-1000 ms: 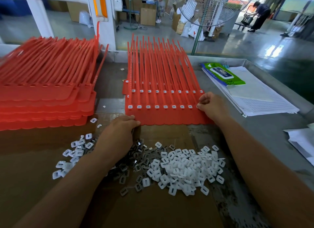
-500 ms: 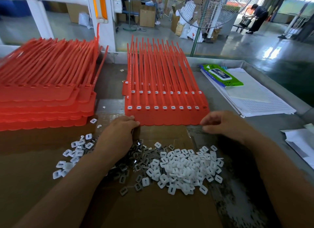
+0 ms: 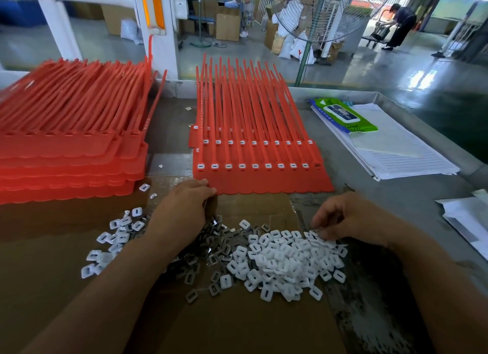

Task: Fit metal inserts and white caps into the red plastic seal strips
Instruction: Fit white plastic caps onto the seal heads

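— Strips (image 3: pixel 260 166) of red plastic, flat on the bench (image 3: pixel 390 195), joined along a scalloped near edge, thin tails fanning away toward the far rim. Row of small sockets across the band, nearly all plugged in white, the rightmost one bare.

— And to the left?

— Taller stack of red strips (image 3: pixel 68 153), same moulding, sockets not visibly capped.

— Loose parts?

— Heaped on brown cardboard (image 3: pixel 237 327) in front of the strips. White caps (image 3: pixel 285 261): rounded squares, matte, each with a slot through the middle. Metal inserts (image 3: pixel 211 245): grey, shiny, small stamped frames, piled just left of the white heap and partly mixed in. Smaller scatter of caps further left.

— Hands?

— Left hand (image 3: pixel 184 216) knuckles up over the metal pile, fingertips touching the strips' near edge; curled, contents hidden, cannot tell whether anything is gripped. Right hand (image 3: pixel 346 219) lowered onto the far right edge of the white heap, fingers bent and pinching among the caps; no single cap clearly held.

— Anything else nearby?

— Lined paper sheets (image 3: pixel 396 153) at right, green wipes packet (image 3: pixel 346 116) on top.
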`<state>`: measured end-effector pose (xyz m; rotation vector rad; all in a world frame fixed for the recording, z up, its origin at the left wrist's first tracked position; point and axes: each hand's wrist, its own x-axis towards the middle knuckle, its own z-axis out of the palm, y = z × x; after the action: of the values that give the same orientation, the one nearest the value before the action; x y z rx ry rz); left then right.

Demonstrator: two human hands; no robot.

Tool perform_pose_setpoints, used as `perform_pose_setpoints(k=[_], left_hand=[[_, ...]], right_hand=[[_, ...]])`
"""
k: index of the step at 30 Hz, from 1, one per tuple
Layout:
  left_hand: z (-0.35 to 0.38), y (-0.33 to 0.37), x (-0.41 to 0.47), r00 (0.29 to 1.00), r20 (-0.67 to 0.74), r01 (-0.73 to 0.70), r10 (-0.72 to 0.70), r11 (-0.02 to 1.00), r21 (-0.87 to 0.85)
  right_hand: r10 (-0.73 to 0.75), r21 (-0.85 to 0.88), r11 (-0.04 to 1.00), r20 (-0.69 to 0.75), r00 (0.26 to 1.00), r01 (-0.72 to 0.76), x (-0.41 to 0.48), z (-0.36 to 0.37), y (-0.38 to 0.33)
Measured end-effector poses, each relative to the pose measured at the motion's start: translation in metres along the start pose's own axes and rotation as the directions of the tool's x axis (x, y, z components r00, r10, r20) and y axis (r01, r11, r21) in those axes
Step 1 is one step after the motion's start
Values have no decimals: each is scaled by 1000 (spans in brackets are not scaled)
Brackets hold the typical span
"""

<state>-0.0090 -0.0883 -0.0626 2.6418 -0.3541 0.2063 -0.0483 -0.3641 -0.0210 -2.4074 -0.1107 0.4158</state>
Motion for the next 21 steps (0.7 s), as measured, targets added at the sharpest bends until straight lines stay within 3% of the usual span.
perform_pose_setpoints(k=[8,15,21], left_hand=[[-1,0,0,1000,-4,-3,3,1000,-1],[-1,1,1,1000,-6,-4,4,1000,13],[-1,1,1,1000,-4,-7,7,1000,21]], right_hand=[[-38,-48,998,-61,997,35,2,-1,1],[-80,56,993,-335,939,104,12,-9,-2],[39,76,997,-559,828,4,37,-19,7]])
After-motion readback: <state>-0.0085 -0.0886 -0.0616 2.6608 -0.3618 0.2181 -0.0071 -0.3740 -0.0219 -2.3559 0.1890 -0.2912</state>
